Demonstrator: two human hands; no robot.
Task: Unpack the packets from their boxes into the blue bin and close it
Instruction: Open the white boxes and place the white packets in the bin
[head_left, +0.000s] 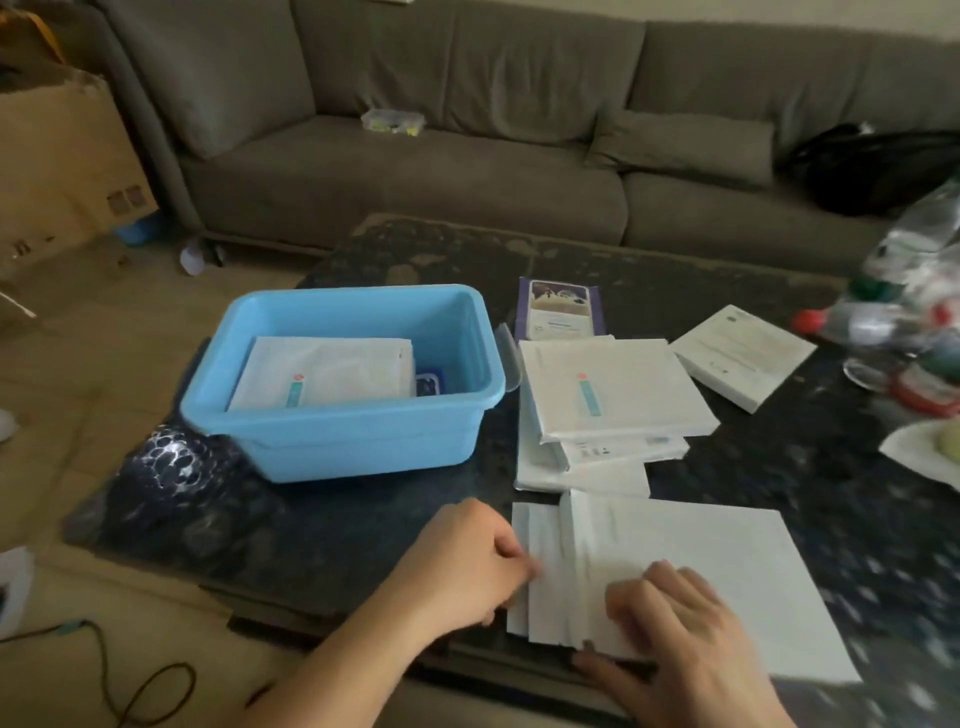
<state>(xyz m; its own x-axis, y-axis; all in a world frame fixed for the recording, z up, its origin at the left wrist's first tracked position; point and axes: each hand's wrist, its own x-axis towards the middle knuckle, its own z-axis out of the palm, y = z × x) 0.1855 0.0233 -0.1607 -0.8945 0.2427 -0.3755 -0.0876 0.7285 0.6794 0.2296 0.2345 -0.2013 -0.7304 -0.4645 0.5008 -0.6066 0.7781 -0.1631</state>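
Head view, wide and tilted down. Grey sofa across twelve o'clock, with a small clear packet on its seat and a black bag at two o'clock. Cardboard carton at ten o'clock on the floor. Dark speckled coffee table through the centre.

Blue bin at the table's nine o'clock side, lid off, holding a white packet with a teal stripe and a red mark; beside that, a small blue item, unclear. Writing too blurred to read.

Large white box at five o'clock, plain top, no lettering legible, with white packets fanned out of its nine o'clock end. Stack of white boxes at the centre, just beside the bin, top one bearing the same teal stripe; a label strip on a lower one, unreadable. Another white box at two o'clock, printed with fine text, illegible. Purple packet at one o'clock of the bin, pictured front, words not readable. Clutter of plastic wrap at three o'clock.

Left hand at six o'clock, fingers curled, pinching the fanned packets' edge. Right hand spread flat on the large box, thumb at its near edge.
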